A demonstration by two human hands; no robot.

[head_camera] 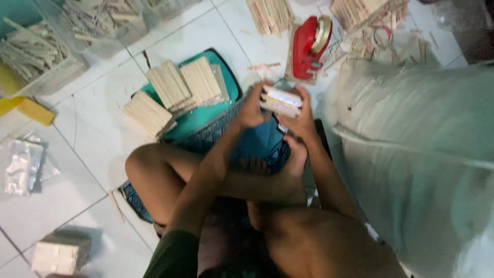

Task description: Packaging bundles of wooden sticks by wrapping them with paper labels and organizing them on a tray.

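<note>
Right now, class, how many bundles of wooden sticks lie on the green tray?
3. One bundle sits at the tray's left edge, overhanging the floor; a second lies above it; a third lies beside that, toward the middle. Others may be hidden under them.

The white tiled floor [92,128] carried a teal tray [206,116], a red tape dispenser [307,47], stick bundles [148,112] and a big sack [417,154] around the hands.

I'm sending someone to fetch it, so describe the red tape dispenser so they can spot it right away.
Start at the big white sack on the right and look just past its upper left corner on the tiled floor. The tape dispenser stands there, beyond the bundle of sticks that both hands hold. It is the only bright red thing among pale wooden sticks.
</note>
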